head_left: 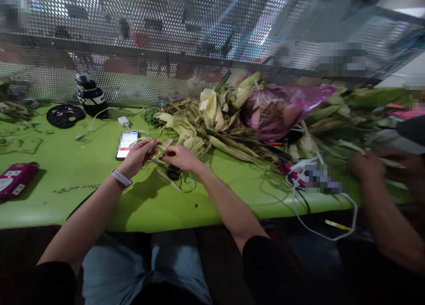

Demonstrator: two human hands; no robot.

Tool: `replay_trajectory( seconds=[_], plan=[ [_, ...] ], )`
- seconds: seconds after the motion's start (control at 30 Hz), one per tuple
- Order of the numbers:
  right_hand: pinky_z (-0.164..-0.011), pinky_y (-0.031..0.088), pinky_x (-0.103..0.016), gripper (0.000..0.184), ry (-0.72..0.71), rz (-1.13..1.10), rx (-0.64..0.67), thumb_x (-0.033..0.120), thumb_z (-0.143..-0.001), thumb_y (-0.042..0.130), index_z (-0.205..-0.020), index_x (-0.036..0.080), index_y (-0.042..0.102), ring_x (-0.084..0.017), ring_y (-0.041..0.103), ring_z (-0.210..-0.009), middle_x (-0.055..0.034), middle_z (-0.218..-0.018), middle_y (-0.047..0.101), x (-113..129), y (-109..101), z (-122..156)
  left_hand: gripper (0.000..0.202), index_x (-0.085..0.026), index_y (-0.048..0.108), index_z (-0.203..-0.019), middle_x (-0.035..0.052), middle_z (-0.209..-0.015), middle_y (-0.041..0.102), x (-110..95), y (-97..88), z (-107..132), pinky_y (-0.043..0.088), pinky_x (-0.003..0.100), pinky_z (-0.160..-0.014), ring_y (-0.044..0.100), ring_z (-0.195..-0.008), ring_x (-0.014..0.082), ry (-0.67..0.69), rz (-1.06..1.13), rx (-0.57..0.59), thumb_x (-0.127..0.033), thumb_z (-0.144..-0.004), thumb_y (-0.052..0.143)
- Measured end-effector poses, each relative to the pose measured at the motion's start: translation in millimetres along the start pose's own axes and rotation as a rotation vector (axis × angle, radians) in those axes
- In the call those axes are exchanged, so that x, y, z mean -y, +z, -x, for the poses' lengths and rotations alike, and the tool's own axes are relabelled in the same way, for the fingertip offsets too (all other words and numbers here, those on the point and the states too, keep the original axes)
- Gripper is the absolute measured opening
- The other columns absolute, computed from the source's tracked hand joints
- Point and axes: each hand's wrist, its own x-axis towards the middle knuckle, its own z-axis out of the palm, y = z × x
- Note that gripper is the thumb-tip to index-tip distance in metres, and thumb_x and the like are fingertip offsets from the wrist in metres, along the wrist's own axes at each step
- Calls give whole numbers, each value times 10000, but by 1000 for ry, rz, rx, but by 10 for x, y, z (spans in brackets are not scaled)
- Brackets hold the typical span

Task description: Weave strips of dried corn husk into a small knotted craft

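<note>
My left hand (142, 151), with a pale band on the wrist, has its fingers closed on a small bundle of corn husk strips (151, 153) showing a reddish part. Just to the right, my right hand (182, 158) pinches the pale strips at the other side of the bundle. The two hands are close together above the green table (166, 212). Under my right hand lies a dark object (173, 171), largely covered, with loose husk strips around it. A lit phone (126, 145) lies flat just behind my left hand.
Behind the hands is a heap of dried corn husks (212, 112) with a pink plastic bag (272, 112). A black bottle (90, 97), black fan-shaped item (65, 115) and magenta device (16, 180) stand left. White cables (294, 198) hang over the front edge near a co-worker's hand (367, 165).
</note>
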Motion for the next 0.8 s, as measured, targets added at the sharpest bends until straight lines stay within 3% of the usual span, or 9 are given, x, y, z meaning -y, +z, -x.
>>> replay_trajectory(
  seconds=[0.17, 0.3, 0.57, 0.7, 0.8],
  plan=[
    [-648, 405, -258, 432, 5, -174, 17, 566, -844, 528, -790, 152, 638, -128, 559, -639, -23, -708, 638, -10, -57, 5, 298, -136, 618, -738, -22, -578, 497, 16, -18, -11, 252, 211, -459, 362, -483, 63, 107, -303, -11, -429, -779, 656],
    [-606, 399, -249, 438, 56, -180, -83, 572, -868, 485, -787, 166, 627, -109, 521, -539, 7, -606, 588, -22, -79, 3, 317, -161, 542, -647, -34, -539, 419, -5, -18, -4, 264, 236, -478, 330, -481, 81, 199, -582, 22, -392, -864, 532],
    [-604, 425, -251, 374, 100, -194, -102, 451, -886, 470, -667, 174, 595, -118, 551, -517, 16, -521, 560, -11, -88, 8, 261, -175, 499, -681, -13, -591, 453, -46, -27, -20, 301, 248, -512, 385, -536, 105, 258, -755, 61, -327, -892, 473],
    [-758, 457, -292, 299, 63, -48, -202, 438, -855, 538, -827, 173, 674, -162, 621, -773, -40, -804, 688, -26, -151, 17, 302, -149, 587, -768, -16, -598, 469, -45, -31, 6, 282, 231, -478, 359, -508, 86, 150, -690, 199, -407, -892, 489],
    [-919, 430, -327, 342, -18, -76, -262, 471, -871, 523, -937, 186, 700, -185, 603, -1003, -67, -1048, 684, -32, -122, -1, 313, -138, 616, -807, -4, -623, 514, -54, 17, 62, 326, 227, -498, 404, -529, 86, 129, -650, 315, -430, -875, 526]
  ],
)
